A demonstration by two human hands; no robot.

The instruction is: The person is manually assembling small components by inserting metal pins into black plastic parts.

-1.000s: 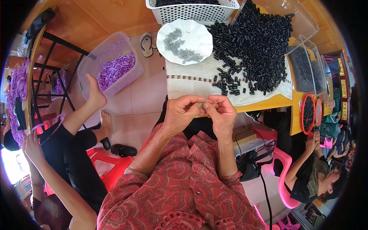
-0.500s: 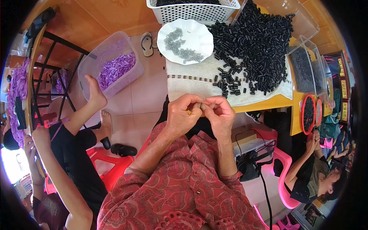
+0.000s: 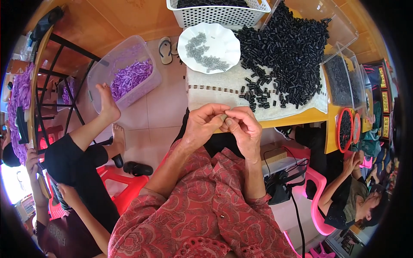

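My left hand and my right hand meet fingertip to fingertip just off the table's near edge. Both are closed in a pinch, and whatever lies between the fingertips is too small and covered to make out. Beyond them a pile of short black tube-like pieces spreads over a white cloth, with some loose pieces on its near side. To the left of the pile, a white scalloped plate carries small clear tube-like pieces in two clusters.
A white perforated basket of black pieces stands at the back. Clear bins and a red-rimmed round tray are at right. Left on the floor sits a clear tub of purple pieces. People sit on both sides; a black cable hangs at right.
My hands stay together, with the fingers shifted slightly. The person at left has lowered one arm from the bench, and the purple strip near that hand is gone from view.
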